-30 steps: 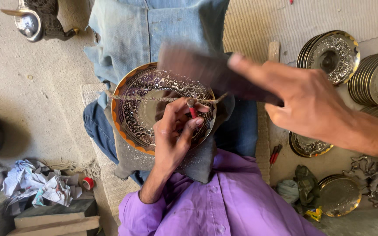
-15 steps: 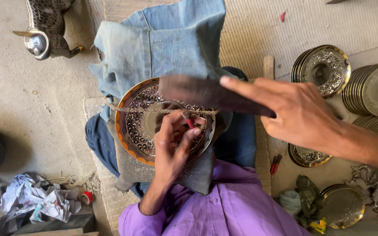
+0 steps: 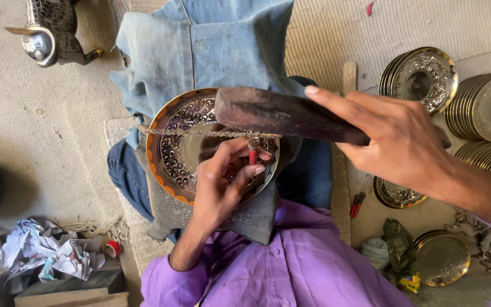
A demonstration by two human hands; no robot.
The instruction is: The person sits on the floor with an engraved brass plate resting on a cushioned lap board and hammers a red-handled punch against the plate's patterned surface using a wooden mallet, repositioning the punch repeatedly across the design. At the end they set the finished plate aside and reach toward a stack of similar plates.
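Left hand is held low at centre, fingers pinched closed. Right hand is raised at right, fingers wrapped shut, forearm extended right.

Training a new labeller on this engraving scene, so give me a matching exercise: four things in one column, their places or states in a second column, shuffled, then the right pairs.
Things
1. dark mallet
2. engraved plate
3. red-tipped chisel
4. crumpled paper

Places or states
A. on the floor, lower left
B. pinched in the left hand, tip on the plate
C. gripped in the right hand, above the plate
D. resting on the lap, under a cord

Pairs: 1-C, 2-D, 3-B, 4-A
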